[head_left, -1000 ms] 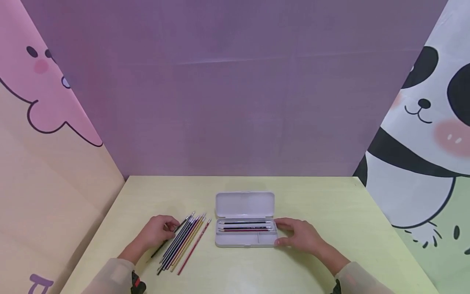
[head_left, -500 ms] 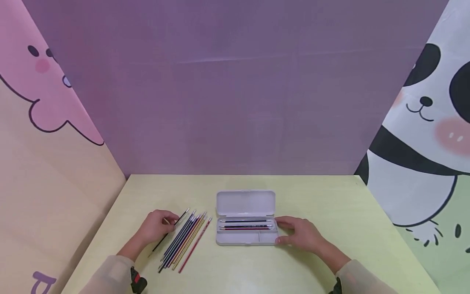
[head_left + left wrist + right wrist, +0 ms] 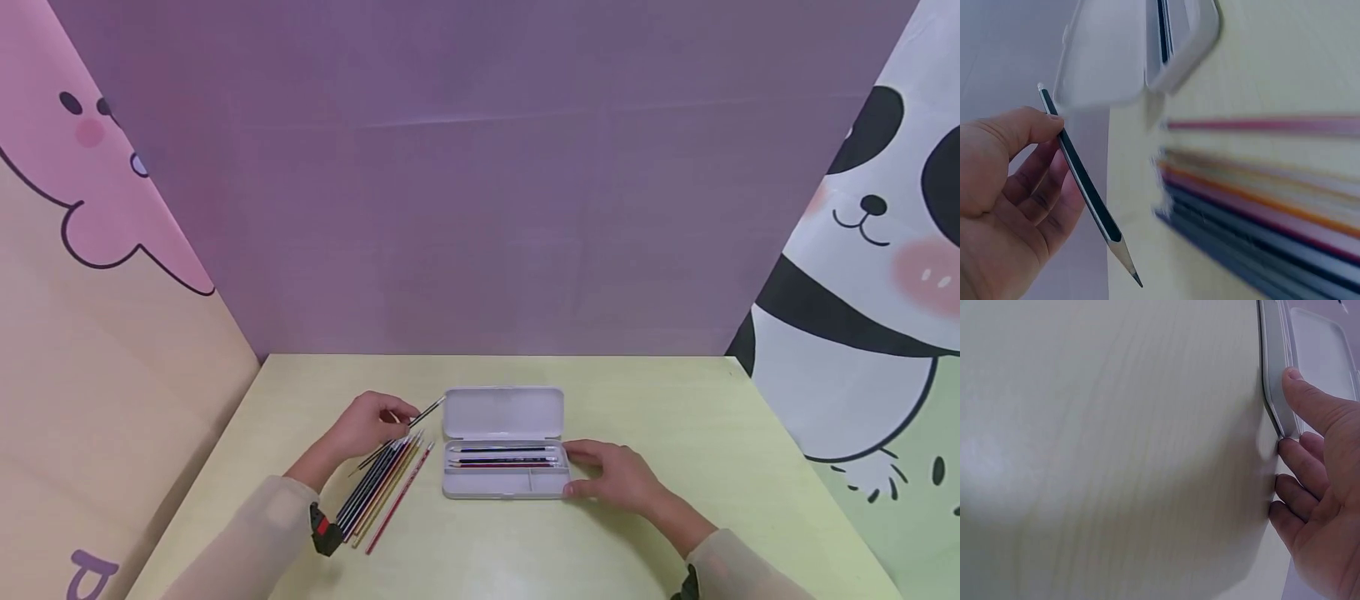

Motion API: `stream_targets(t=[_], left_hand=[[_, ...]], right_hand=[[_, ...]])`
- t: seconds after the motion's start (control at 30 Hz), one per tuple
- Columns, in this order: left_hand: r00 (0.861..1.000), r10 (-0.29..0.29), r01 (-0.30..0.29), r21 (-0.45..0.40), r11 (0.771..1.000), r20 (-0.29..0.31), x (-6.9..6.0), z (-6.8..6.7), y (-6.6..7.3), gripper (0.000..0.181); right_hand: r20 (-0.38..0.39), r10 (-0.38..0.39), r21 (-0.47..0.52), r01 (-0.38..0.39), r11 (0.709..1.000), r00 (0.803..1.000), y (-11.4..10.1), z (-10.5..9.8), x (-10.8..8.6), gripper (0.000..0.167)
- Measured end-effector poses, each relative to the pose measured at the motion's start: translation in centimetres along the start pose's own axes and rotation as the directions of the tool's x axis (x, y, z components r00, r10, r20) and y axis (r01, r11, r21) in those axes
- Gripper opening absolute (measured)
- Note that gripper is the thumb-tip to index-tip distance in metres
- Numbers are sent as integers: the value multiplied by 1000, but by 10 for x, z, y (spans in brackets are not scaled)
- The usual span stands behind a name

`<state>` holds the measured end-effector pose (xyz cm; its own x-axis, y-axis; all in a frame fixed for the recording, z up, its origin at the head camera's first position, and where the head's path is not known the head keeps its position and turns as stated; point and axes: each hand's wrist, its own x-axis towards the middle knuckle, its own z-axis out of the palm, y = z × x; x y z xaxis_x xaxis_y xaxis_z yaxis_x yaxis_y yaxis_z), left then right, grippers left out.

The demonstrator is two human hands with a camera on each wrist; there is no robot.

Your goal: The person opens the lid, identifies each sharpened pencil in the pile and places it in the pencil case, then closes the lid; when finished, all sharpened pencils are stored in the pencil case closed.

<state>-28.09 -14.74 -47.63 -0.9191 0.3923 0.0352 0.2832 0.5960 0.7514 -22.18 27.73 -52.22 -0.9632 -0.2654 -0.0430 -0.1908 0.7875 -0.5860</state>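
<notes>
Pencil (image 3: pixel 1090 186) in pinching left hand (image 3: pixel 371 423) near loose pencils (image 3: pixel 381 492), gripping right hand (image 3: pixel 617 479) on case (image 3: pixel 486 483)

A dark pencil (image 3: pixel 1088 184) with pale stripes is pinched in the left hand (image 3: pixel 375 423), slanting above the loose pencils, its sharpened dark tip toward the person and its other end near the case's lid. Those loose pencils (image 3: pixel 378 492) lie side by side in a slanted bundle on the worktop (image 3: pixel 480 550), dark ones leftmost, then gold; a red pencil (image 3: pixel 400 500) lies just right of them. The white pencil case (image 3: pixel 487 484) stands open, lid (image 3: pixel 504 412) folded back, dark and red pencils (image 3: pixel 502 450) lengthwise in its far compartment. The right hand (image 3: pixel 618 479) touches its right end.
</notes>
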Motion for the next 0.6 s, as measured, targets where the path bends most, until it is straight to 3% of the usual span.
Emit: stream_targets(t=[0.27,0.47,0.6], left_hand=[[989,94,-89,-48,995,117,30,34,36,23],[968,172,-168,-36,985,182,51,66,49,23],[963,169,-170,-11,985,209,59,85,54,22]], right_hand=[[9,6,6,-6,1000,1000,5,1,1,71],[-1,16,7,-16,1000,1000,3,0,0,71],[-6,16,1,-16,1000,1000,2,-1,0,71]])
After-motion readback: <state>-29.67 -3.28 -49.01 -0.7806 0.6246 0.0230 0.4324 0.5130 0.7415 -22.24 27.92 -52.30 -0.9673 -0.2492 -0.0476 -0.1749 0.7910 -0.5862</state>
